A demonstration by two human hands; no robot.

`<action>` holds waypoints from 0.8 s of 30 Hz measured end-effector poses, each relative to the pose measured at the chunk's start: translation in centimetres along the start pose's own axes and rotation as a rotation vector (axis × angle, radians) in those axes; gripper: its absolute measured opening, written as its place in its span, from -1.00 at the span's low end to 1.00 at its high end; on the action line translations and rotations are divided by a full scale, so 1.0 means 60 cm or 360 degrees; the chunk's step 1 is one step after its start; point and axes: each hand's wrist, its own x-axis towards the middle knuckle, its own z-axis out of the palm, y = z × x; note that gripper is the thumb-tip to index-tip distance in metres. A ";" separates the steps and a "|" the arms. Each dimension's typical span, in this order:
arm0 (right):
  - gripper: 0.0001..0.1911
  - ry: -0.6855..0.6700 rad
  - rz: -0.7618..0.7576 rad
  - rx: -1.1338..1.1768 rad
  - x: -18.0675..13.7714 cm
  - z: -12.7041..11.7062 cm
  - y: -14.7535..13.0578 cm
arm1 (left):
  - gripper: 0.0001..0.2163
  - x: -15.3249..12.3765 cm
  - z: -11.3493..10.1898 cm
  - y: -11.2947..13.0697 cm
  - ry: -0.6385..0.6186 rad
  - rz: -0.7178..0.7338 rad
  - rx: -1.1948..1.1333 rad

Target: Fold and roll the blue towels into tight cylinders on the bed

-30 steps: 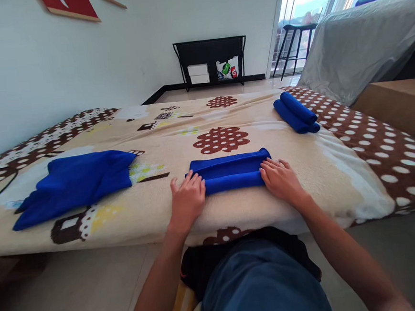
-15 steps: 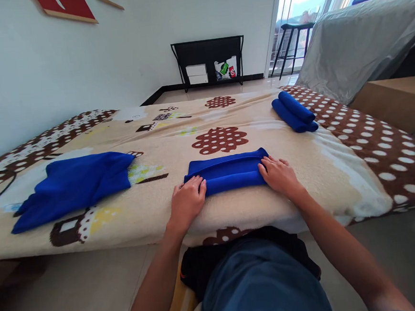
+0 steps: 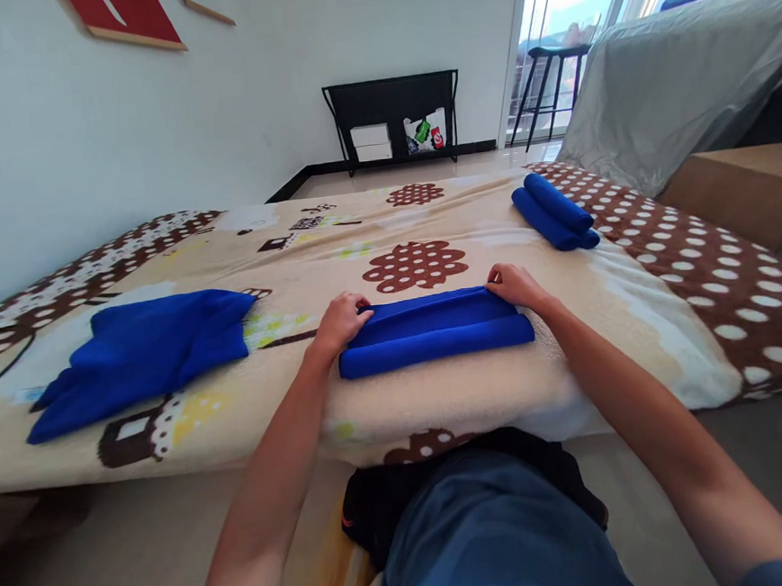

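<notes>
In front of me a blue cloth point(image 3: 435, 335) lies in a long strip on the patterned blanket point(image 3: 282, 283), its near edge folded over into a thick roll. My left hand point(image 3: 344, 320) pinches its far left corner, and my right hand point(image 3: 513, 285) pinches the far right corner. Both hands are closed on the fabric, thumbs against fingers. To the left, a second blue cloth point(image 3: 165, 342) lies loosely spread and wrinkled. At the right, two blue rolls of cloth point(image 3: 553, 212) rest side by side, pressed together.
A cardboard box point(image 3: 749, 193) and a plastic-covered piece of furniture point(image 3: 692, 80) stand beyond the right edge of the blanket. Against the far wall is a black rack point(image 3: 393, 117) with white boxes. A dark stool point(image 3: 554, 81) stands near the window.
Both hands have moved from the cloth's near part to its far corners and now pinch them. The near folded edge shows uncovered. The other cloths have not moved.
</notes>
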 end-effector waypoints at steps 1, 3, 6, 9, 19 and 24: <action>-0.81 0.0000 -0.0025 0.0022 0.005 0.001 0.004 | -0.90 0.003 0.003 -0.004 0.0000 0.0007 -0.0018; -0.80 0.0031 -0.0051 0.0057 0.011 0.002 0.009 | -0.93 0.008 0.006 -0.010 0.0029 0.0000 -0.0051; -0.78 0.0113 -0.0052 0.0089 0.014 0.002 0.012 | -0.89 0.014 0.011 -0.016 0.0147 -0.0051 -0.0096; -0.75 0.0184 -0.0042 0.0099 0.013 0.007 0.012 | -0.84 0.020 0.016 -0.020 0.0254 -0.0106 -0.0131; -0.57 -0.0075 -0.0632 0.0286 -0.020 -0.007 -0.033 | -0.62 -0.012 -0.015 0.043 -0.0194 0.0467 -0.0377; -0.49 -0.0807 -0.0965 0.0322 -0.032 -0.001 -0.053 | -0.52 -0.016 -0.004 0.066 -0.0898 0.0704 -0.0266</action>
